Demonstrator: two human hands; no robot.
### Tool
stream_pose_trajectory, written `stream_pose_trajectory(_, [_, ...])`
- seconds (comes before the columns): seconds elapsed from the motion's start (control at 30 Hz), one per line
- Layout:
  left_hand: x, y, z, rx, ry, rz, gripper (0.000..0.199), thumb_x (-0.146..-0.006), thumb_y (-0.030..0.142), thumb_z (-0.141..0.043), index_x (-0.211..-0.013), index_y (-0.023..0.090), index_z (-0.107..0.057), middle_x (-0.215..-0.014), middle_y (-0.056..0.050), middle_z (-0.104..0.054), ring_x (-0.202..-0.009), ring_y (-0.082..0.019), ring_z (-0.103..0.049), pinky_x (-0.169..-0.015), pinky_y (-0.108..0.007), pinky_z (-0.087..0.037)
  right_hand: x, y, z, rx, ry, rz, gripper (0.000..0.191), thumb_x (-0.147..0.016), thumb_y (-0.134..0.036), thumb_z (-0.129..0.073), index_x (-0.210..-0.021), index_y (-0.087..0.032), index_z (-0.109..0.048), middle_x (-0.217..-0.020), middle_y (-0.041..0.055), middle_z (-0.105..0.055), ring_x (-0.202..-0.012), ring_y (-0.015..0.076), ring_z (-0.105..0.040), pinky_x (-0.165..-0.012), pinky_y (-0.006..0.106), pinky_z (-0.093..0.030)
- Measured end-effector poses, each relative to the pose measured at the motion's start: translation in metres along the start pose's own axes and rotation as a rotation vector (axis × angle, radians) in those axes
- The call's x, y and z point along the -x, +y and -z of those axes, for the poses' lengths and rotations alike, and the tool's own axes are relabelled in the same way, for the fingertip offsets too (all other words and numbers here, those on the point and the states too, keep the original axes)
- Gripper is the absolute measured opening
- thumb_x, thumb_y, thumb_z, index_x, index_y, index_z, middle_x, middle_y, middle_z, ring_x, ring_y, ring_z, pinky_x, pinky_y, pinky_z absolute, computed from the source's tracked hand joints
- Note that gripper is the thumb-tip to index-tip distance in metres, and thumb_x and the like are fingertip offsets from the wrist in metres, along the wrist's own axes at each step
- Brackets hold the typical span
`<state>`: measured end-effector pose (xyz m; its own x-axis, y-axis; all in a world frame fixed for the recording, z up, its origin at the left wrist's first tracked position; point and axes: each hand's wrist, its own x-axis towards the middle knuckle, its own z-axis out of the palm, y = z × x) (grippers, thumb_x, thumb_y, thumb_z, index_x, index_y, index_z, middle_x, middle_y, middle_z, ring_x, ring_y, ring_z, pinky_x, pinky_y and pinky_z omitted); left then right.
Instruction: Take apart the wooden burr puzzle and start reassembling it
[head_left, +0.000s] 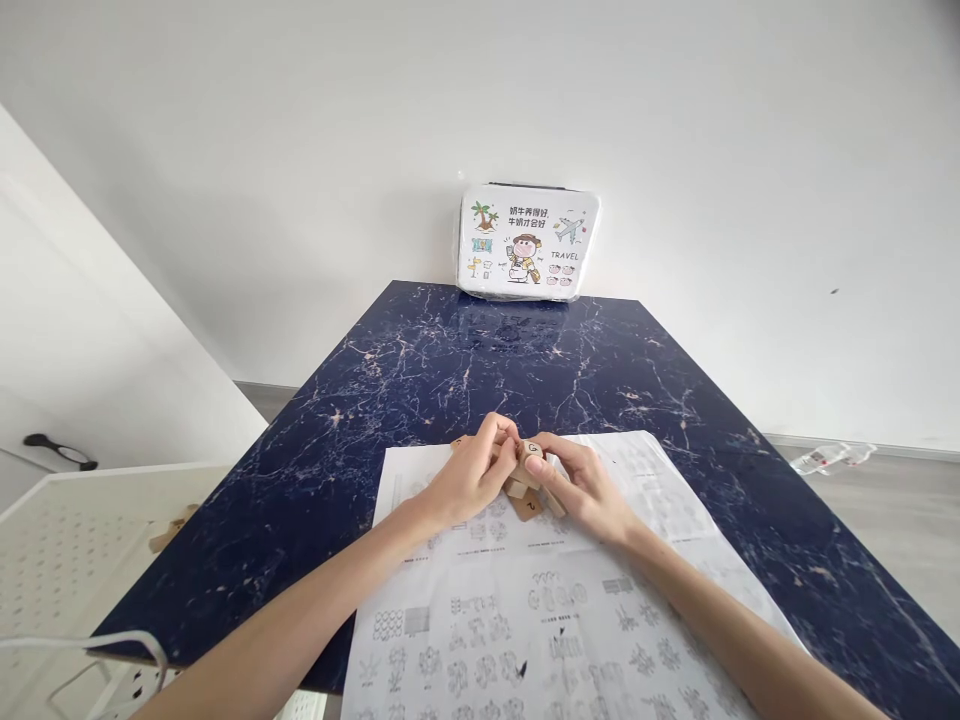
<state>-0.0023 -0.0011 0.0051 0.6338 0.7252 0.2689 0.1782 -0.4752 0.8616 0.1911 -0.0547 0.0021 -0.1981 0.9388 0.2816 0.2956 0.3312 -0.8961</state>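
Note:
A small cluster of light wooden puzzle blocks (519, 489) is between my hands, over the far part of the printed paper sheet (525, 600). One block (532, 450) on top has a dark mark like a letter on its end. My left hand (480, 475) is closed, its thumb and fingers pinching at the cluster's left side. From the other side, my right hand (589, 490) grips the cluster between thumb and fingers. Below them lies a flat brown piece (527, 506) marked like a 2. My fingers hide much of the blocks.
The sheet of line diagrams lies on a dark blue marbled table (510, 370). A white cartoon-printed case (529, 240) leans against the wall at the far edge. Lower left are a perforated white shelf (67, 560), a wooden piece (171, 530) and a white cable (112, 637).

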Motion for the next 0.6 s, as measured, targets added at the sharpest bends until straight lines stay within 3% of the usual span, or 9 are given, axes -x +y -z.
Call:
stream_pose_trajectory(0.17, [0.000,0.003,-0.001,0.080,0.063,0.122,0.036,-0.112,0.053,-0.035,-0.102,0.023,-0.052,-0.071,0.004,-0.049,-0.058,-0.013,-0.044,-0.056,-0.026,-0.037,-0.001,0.000,-0.001,-0.040,0.043,-0.023,0.039,-0.103,-0.057,-0.058,-0.089,-0.023,-0.069,-0.085,0.0041,-0.065,-0.076,0.0189,-0.058,-0.072,0.034,-0.046])
stream_pose_trajectory(0.33, [0.000,0.008,0.000,0.181,0.132,0.194,0.037,-0.112,0.052,-0.035,-0.101,0.023,-0.054,-0.080,0.002,-0.052,-0.068,-0.014,-0.049,-0.063,-0.028,-0.041,0.002,0.005,0.000,-0.218,0.012,-0.129,0.034,-0.102,-0.056,-0.063,-0.110,-0.024,-0.070,-0.089,0.0037,-0.069,-0.076,0.0179,-0.061,-0.069,0.032,-0.048])
stream_pose_trajectory(0.6, [0.000,0.016,0.004,0.388,-0.003,0.318,0.033,-0.109,0.050,-0.040,-0.099,0.023,-0.056,-0.081,0.002,-0.051,-0.067,-0.013,-0.046,-0.058,-0.025,-0.037,-0.001,0.006,0.002,-0.328,-0.066,-0.086,0.033,-0.099,-0.054,-0.068,-0.115,-0.026,-0.072,-0.103,0.0071,-0.075,-0.091,0.0212,-0.069,-0.080,0.035,-0.055])
